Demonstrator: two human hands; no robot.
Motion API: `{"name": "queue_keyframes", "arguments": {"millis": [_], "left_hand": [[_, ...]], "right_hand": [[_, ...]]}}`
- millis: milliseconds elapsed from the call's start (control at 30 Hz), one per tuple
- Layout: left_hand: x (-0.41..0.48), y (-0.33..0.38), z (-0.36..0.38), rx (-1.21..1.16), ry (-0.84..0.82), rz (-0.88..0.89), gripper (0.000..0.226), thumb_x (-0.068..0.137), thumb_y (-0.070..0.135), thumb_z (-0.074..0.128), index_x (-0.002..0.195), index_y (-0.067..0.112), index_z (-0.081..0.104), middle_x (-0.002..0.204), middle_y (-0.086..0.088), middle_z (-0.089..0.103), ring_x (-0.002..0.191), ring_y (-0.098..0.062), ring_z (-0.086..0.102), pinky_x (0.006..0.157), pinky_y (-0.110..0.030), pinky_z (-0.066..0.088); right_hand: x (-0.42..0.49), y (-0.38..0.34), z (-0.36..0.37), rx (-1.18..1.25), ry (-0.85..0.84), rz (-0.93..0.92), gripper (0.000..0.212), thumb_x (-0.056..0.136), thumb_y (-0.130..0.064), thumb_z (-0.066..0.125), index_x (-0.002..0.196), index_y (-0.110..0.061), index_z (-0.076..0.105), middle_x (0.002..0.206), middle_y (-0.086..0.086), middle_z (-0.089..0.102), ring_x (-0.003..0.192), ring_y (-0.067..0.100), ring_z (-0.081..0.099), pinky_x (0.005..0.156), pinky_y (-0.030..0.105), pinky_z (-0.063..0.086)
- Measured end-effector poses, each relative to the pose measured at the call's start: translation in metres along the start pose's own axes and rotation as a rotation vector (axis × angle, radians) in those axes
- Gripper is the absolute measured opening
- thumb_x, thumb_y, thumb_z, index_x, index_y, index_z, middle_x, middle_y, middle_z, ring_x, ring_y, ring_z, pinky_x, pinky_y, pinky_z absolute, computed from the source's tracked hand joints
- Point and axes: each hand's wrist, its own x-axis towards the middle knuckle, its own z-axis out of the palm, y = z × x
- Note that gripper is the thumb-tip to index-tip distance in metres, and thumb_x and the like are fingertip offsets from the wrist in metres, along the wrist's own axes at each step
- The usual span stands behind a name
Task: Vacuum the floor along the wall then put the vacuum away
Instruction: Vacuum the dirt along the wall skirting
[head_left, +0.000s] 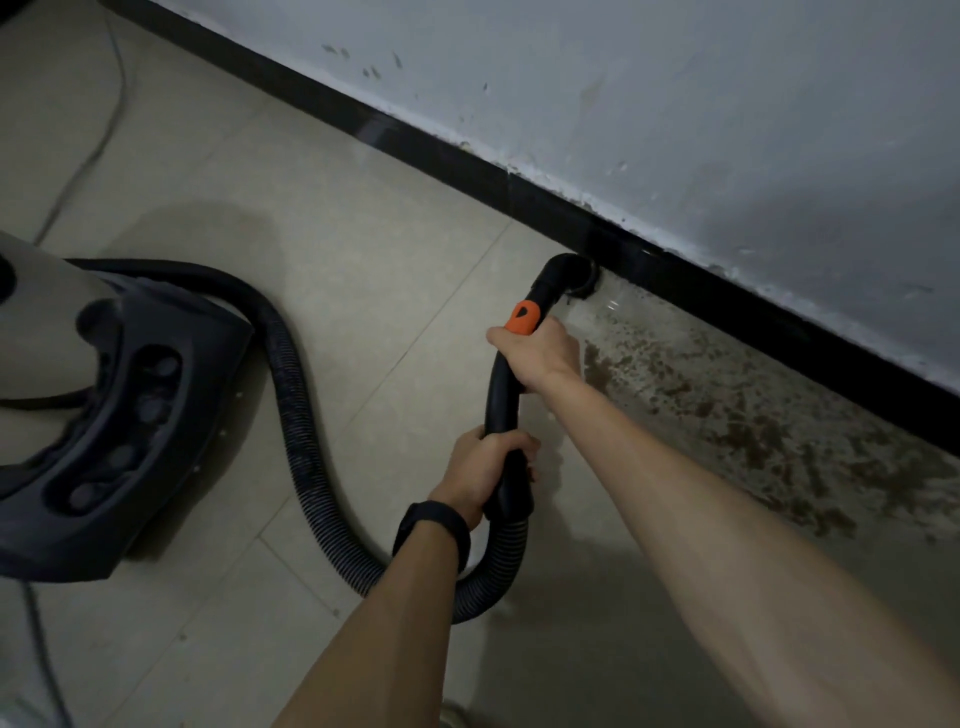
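Along skirting (519, 193), both hands (480, 470) (540, 351) grip wand (501, 395).

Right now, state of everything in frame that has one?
Nozzle: down on floor, at baseboard.
Wand: held by both grips.
Left grip: curled round wand's lower end.
Right grip: curled round wand below orange collar.
Hose: looped on floor, joined to wand.
Vacuum: standing on floor.
Dirt: not yet vacuumed, along wall.
Cord: slack on floor.
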Motion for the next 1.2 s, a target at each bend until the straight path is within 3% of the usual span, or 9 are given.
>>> {"name": "queue_keyframes", "arguments": {"millis": [167, 500, 700, 800, 967, 1067, 1133, 1200], "left_hand": [[0.004, 0.011, 0.012, -0.019, 0.008, -0.001, 0.015, 0.073, -0.002, 0.061, 0.063, 0.005, 0.053, 0.059, -0.011, 0.052, 0.052, -0.027, 0.054, 0.048, -0.029, 0.045], [0.0, 0.01, 0.008, 0.05, 0.011, 0.012, 0.014, 0.076, -0.002, 0.062, 0.066, 0.004, 0.055, 0.058, -0.01, 0.054, 0.052, -0.027, 0.056, 0.048, -0.029, 0.047], [-0.018, -0.004, -0.024, 0.123, -0.023, -0.08, 0.023, 0.073, -0.003, 0.057, 0.052, 0.006, 0.054, 0.057, -0.012, 0.052, 0.051, -0.027, 0.054, 0.049, -0.026, 0.046], [-0.026, -0.016, -0.045, 0.157, -0.034, -0.148, 0.024, 0.071, 0.0, 0.057, 0.049, 0.008, 0.052, 0.057, -0.012, 0.051, 0.05, -0.027, 0.055, 0.053, -0.028, 0.046], [-0.041, -0.038, -0.072, 0.184, -0.038, -0.203, 0.031, 0.072, 0.0, 0.057, 0.044, 0.01, 0.05, 0.055, -0.009, 0.048, 0.053, -0.027, 0.054, 0.053, -0.028, 0.045], [-0.051, -0.051, -0.087, 0.187, -0.104, -0.288, 0.025, 0.066, 0.003, 0.06, 0.046, 0.011, 0.047, 0.057, -0.008, 0.047, 0.054, -0.026, 0.054, 0.052, -0.027, 0.046], [-0.058, -0.057, -0.092, 0.173, -0.171, -0.347, 0.022, 0.056, 0.005, 0.06, 0.049, 0.014, 0.041, 0.058, -0.006, 0.045, 0.055, -0.024, 0.053, 0.056, -0.027, 0.045], [-0.063, -0.062, -0.094, 0.164, -0.214, -0.373, 0.026, 0.052, 0.004, 0.057, 0.053, 0.015, 0.034, 0.058, -0.005, 0.04, 0.055, -0.024, 0.049, 0.056, -0.028, 0.042]], "right_hand": [[0.006, -0.005, -0.008, 0.009, 0.012, 0.014, 0.053, 0.069, -0.049, 0.075, 0.106, -0.014, 0.062, 0.099, 0.005, 0.065, 0.092, 0.026, 0.067, 0.079, 0.044, 0.063], [0.005, 0.005, -0.006, 0.093, -0.029, 0.017, 0.059, 0.059, -0.058, 0.069, 0.103, -0.02, 0.064, 0.1, 0.003, 0.069, 0.095, 0.025, 0.068, 0.083, 0.045, 0.062], [-0.027, 0.019, 0.009, 0.118, -0.108, 0.019, 0.062, 0.08, -0.047, 0.071, 0.125, -0.008, 0.052, 0.107, 0.004, 0.062, 0.094, 0.023, 0.063, 0.082, 0.039, 0.059], [-0.046, 0.028, 0.021, 0.122, -0.124, 0.001, 0.058, 0.089, -0.042, 0.069, 0.127, -0.005, 0.047, 0.106, 0.005, 0.058, 0.088, 0.021, 0.055, 0.074, 0.029, 0.044], [-0.077, 0.04, 0.038, 0.157, -0.157, 0.019, 0.058, 0.09, -0.042, 0.068, 0.128, -0.006, 0.045, 0.088, -0.006, 0.054, 0.069, 0.004, 0.051, 0.052, 0.02, 0.039], [-0.094, 0.059, 0.046, 0.17, -0.151, 0.043, 0.06, 0.089, -0.046, 0.07, 0.127, -0.006, 0.045, 0.086, -0.009, 0.051, 0.069, 0.001, 0.05, 0.059, 0.022, 0.046], [-0.106, 0.068, 0.048, 0.165, -0.157, 0.044, 0.06, 0.09, -0.047, 0.07, 0.127, -0.008, 0.044, 0.086, -0.011, 0.051, 0.069, -0.001, 0.049, 0.057, 0.019, 0.041], [-0.113, 0.075, 0.049, 0.173, -0.17, 0.048, 0.064, 0.09, -0.048, 0.07, 0.13, -0.007, 0.042, 0.087, -0.008, 0.053, 0.072, 0.007, 0.054, 0.059, 0.02, 0.041]]}}
